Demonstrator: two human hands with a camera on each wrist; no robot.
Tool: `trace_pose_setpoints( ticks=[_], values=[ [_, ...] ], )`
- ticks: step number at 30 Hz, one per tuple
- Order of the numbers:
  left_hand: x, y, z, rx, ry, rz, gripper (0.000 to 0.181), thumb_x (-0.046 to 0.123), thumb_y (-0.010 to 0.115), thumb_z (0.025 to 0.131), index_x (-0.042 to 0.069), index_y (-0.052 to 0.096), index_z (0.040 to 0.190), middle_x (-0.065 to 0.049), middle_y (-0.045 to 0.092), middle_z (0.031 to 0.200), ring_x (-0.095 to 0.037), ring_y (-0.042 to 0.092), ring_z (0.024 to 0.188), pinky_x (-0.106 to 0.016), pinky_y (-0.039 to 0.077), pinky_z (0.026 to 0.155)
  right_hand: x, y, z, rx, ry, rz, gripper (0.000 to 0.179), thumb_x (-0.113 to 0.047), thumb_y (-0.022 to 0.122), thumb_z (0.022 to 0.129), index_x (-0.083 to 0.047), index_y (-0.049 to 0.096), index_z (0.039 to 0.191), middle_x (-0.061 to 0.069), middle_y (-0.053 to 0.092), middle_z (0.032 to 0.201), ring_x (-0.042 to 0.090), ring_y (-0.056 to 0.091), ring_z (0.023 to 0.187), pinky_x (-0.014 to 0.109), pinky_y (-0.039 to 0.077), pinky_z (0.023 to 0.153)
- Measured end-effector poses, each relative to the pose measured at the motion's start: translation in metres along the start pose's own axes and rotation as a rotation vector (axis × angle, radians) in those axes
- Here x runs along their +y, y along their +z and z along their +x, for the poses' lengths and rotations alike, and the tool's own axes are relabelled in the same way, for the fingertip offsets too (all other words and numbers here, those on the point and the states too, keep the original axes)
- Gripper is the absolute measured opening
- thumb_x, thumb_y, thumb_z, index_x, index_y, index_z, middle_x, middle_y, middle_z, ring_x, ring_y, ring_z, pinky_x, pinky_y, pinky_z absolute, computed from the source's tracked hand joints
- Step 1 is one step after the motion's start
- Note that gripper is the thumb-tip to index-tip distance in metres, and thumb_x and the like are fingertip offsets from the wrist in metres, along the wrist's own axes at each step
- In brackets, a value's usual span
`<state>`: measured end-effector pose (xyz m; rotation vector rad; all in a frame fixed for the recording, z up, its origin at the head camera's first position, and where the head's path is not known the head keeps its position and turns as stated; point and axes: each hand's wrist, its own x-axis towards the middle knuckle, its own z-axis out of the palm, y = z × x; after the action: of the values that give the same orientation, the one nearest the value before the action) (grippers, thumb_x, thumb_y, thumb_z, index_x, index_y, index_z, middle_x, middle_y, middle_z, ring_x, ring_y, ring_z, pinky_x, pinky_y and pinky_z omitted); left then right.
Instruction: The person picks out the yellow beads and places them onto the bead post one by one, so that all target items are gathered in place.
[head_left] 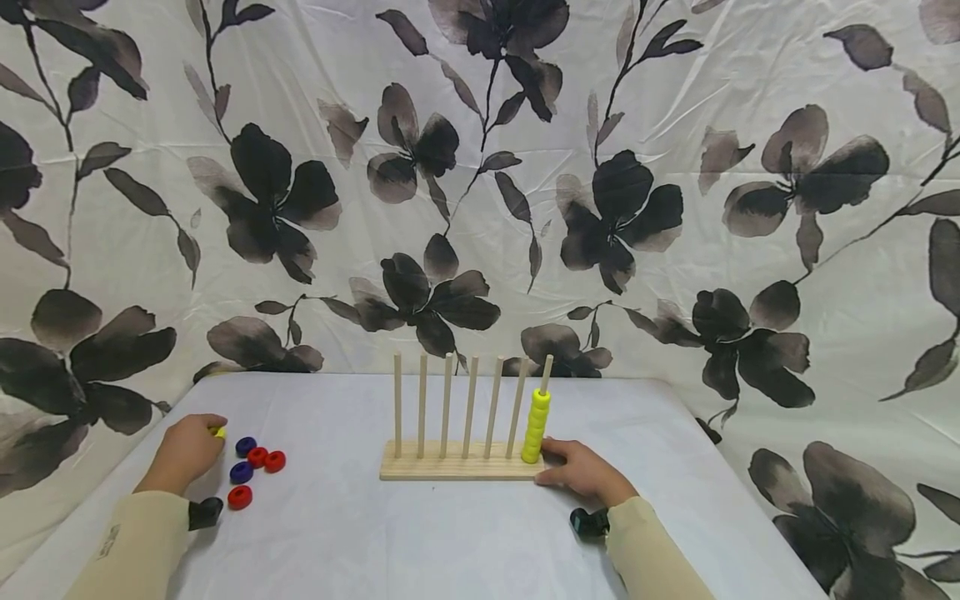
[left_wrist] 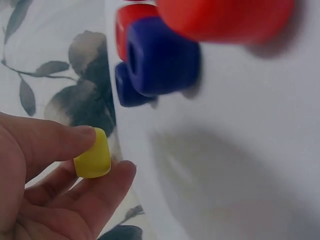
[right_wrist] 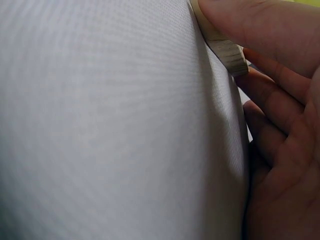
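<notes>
At the table's left side, my left hand pinches a yellow bead between thumb and fingers. Just right of it lie two blue beads and three red beads. A wooden rack with several upright pegs stands at the middle of the table. Its rightmost peg carries a stack of yellow beads, with the bare peg top showing above them. My right hand holds the right end of the rack's base, thumb in front and fingers behind; the base's end shows between them in the right wrist view.
A white cloth covers the table. Behind it hangs a pale curtain with dark flowers, close along the back edge. Each wrist wears a small black camera.
</notes>
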<state>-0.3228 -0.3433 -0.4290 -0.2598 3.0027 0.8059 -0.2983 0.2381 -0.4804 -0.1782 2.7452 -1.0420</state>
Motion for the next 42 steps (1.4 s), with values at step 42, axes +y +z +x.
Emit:
trace_pose_setpoints(
  ticks=[42],
  values=[
    [0.088,0.01,-0.033,0.095,0.272,-0.073,0.047,0.012,0.059,0.094,-0.008,0.047,0.136,-0.035,0.052,0.129,-0.048,0.054,0.112,-0.055,0.051,0.091,-0.001,0.0,-0.002,0.0,0.005,0.012,0.076,-0.041,0.079,0.076,-0.016,0.051,0.142,0.009,0.048,0.148,0.037,0.036,0.141,0.062,0.027,0.113]
  ],
)
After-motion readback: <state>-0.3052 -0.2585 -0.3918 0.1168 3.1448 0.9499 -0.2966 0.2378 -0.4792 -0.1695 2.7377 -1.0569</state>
